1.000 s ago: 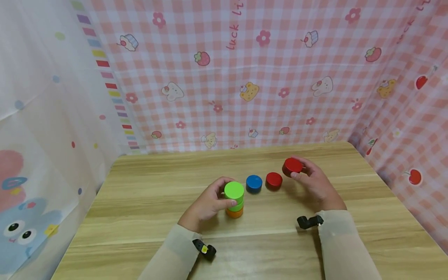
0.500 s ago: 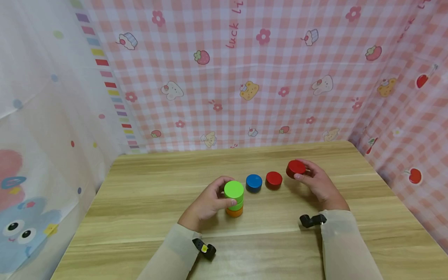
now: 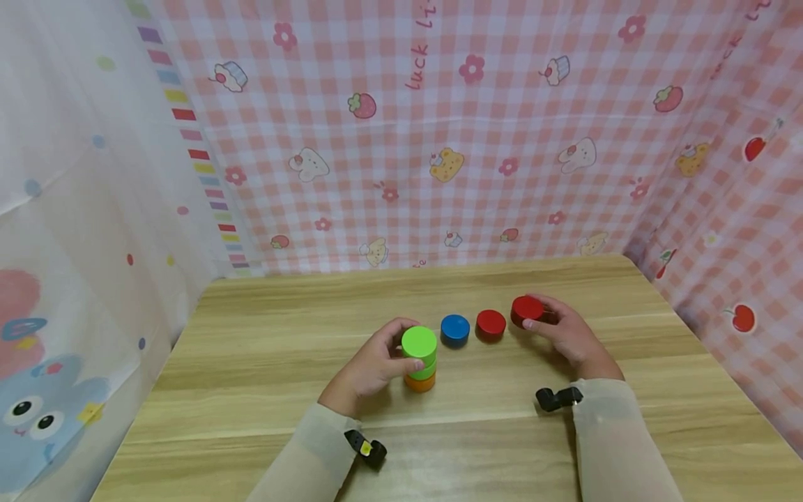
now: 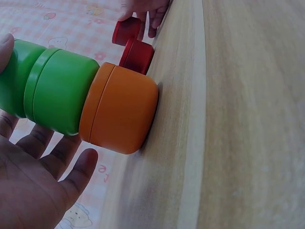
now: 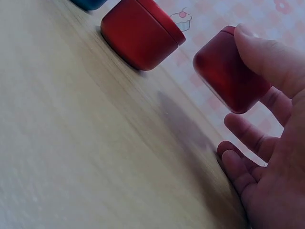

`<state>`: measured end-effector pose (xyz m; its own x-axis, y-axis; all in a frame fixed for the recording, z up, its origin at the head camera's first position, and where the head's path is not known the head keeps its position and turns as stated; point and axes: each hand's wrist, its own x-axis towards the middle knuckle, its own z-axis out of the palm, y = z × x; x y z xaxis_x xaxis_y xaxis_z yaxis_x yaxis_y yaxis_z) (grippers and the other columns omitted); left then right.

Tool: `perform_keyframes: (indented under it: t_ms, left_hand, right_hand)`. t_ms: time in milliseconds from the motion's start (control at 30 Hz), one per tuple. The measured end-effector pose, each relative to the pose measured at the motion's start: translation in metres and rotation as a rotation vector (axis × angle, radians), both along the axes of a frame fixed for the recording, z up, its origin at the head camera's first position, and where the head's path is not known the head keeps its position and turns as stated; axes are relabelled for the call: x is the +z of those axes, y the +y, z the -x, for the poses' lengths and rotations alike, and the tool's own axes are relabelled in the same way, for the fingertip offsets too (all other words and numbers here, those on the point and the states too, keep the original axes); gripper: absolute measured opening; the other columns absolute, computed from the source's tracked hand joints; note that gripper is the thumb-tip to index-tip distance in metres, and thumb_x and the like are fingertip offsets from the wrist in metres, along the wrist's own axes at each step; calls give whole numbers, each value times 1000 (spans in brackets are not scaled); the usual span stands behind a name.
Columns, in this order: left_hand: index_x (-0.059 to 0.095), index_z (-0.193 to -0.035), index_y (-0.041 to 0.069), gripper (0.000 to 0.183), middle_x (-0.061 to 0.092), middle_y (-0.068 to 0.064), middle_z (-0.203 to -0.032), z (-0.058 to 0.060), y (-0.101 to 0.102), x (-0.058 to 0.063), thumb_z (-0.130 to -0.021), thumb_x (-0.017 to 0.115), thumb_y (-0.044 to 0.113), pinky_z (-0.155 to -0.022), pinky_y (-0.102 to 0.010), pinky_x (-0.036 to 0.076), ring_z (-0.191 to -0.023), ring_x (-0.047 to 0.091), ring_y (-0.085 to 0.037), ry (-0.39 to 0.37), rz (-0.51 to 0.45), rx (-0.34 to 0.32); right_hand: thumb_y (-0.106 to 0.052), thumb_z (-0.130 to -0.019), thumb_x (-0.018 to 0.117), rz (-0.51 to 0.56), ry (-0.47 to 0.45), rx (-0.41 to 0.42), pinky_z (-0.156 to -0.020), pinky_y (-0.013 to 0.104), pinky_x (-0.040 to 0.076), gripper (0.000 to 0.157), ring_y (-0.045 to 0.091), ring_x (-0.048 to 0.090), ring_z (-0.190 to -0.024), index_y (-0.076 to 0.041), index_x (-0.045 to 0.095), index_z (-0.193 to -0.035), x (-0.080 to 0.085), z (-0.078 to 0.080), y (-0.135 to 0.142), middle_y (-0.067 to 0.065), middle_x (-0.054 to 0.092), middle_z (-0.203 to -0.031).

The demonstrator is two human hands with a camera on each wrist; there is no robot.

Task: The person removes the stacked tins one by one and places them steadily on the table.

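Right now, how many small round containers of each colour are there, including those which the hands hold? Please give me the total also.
Green containers: 2
Red containers: 2
Orange container: 1
Blue container: 1
Total: 6

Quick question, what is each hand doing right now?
Left hand: holding the upper green container, stacked above another green one and an orange one.
Right hand: holding a red container above the table.
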<state>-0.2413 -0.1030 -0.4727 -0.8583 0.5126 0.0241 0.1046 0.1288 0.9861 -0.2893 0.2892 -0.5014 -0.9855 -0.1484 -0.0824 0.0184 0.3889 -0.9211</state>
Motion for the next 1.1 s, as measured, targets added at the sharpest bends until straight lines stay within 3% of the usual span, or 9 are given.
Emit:
perform_keyframes:
  t_ms: [400, 767, 1100]
  left_hand:
    - [53, -141, 7, 51, 60, -12, -137, -1, -1, -5, -97, 77, 11, -110, -48, 48, -118, 59, -24, 7, 1, 4]
    - [53, -142, 7, 51, 61, -12, -136, -2, -1, -7, -97, 77, 10, -106, -44, 47, -117, 58, -24, 21, -5, 1]
    - [53, -143, 7, 53, 61, -12, -137, 2, 0, -5, -96, 77, 9, -108, -48, 47, -118, 59, -24, 31, -37, -11]
  right_hand:
    - [-27, -99, 76, -37, -31, -21, -100, 35, 43, 74, 36, 49, -137, -9, 41, -161, -2, -1, -7, 23, 50, -155]
    - [-24, -98, 77, -87, -27, -20, -97, 33, 45, 72, 37, 53, -130, -1, 44, -157, -5, -2, -8, 25, 53, -150]
    - [-19, -96, 77, -120, -46, -26, -105, 46, 45, 69, 39, 51, -129, 4, 46, -153, -1, 1, -7, 27, 51, -149]
